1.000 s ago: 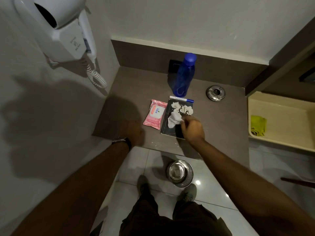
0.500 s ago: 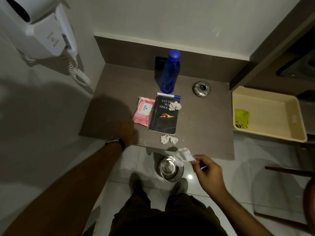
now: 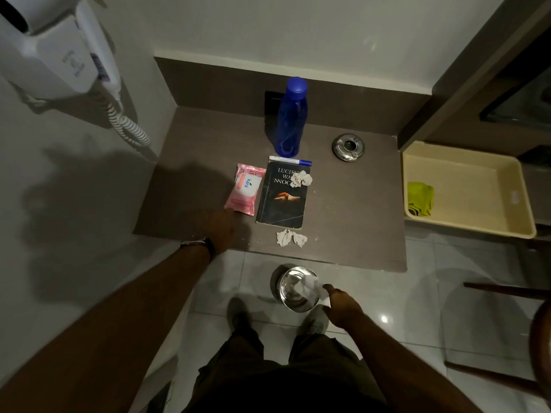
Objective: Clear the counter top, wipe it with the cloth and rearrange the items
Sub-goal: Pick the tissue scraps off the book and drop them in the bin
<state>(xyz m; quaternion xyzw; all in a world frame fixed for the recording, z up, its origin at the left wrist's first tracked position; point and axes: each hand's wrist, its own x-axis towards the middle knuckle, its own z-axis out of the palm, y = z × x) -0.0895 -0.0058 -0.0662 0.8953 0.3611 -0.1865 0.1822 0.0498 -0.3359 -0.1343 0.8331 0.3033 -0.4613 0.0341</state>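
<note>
While the right hand (image 3: 343, 305) hangs low in the lower middle of the frame, its fingertips pinch a white tissue (image 3: 313, 286) over the rim of the steel bin (image 3: 298, 290) on the floor tiles, just below the counter top (image 3: 357, 210). Left of centre, the left hand (image 3: 222, 225) rests flat on the counter's near edge, fingers spread and holding nothing, its tips touching the pink wipes pack (image 3: 246, 189). Just right of the pack lies a black book (image 3: 283, 195) with a crumpled tissue (image 3: 301, 178) on its upper corner; a second crumpled wad (image 3: 290, 237) sits on the counter below the book. A marker (image 3: 290, 160) lies along the book's top edge, and a blue bottle (image 3: 289, 120) stands upright above it. At the right of the frame, a yellow-green cloth (image 3: 420, 199) lies in a cream tray (image 3: 489, 210)
</note>
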